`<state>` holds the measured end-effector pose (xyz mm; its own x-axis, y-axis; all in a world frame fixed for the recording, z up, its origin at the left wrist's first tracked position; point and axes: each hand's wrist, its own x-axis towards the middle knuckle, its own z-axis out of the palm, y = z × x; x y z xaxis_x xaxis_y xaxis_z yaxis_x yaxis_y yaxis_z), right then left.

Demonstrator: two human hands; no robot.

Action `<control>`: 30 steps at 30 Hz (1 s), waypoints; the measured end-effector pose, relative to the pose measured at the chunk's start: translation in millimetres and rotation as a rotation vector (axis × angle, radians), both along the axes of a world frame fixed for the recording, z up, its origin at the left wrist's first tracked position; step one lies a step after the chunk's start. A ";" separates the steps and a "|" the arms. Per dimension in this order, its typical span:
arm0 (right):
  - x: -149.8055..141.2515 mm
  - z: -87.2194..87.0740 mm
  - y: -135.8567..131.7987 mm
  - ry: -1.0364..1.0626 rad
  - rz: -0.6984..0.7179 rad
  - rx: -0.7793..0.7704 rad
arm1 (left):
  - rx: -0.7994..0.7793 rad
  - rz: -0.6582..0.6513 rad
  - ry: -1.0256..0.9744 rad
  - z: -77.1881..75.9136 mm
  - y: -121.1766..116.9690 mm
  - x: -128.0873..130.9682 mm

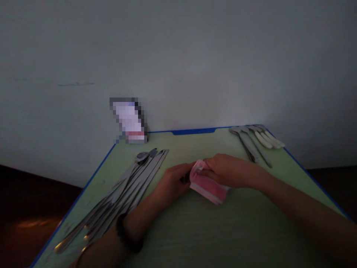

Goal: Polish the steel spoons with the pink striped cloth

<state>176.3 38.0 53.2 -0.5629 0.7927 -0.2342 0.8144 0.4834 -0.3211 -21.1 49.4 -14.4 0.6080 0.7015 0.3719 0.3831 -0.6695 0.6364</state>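
My right hand point(224, 169) grips a pink cloth point(209, 188) with a pale border, its fingers pressed into the folds. The cloth hangs down toward the tabletop. Against its left side, my left hand point(174, 182) is closed, with its fingertips hidden behind the cloth. A small dark patch shows under the left fingers, but I cannot make out what they hold. A bundle of long metal cutlery point(128, 186) lies left of my left hand. Beyond my right hand are several spoons point(245, 139), some with white handles point(269, 139).
The green table point(195, 145) has a blue edge and stands against a grey wall point(195, 67). A phone with a lit, blurred screen point(129, 121) leans at the back left corner. A dark bracelet point(126, 232) circles my left wrist.
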 end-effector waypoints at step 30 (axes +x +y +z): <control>20.2 -29.4 24.2 0.013 0.185 -0.140 | 0.170 -0.015 0.492 6.4 0.8 3.1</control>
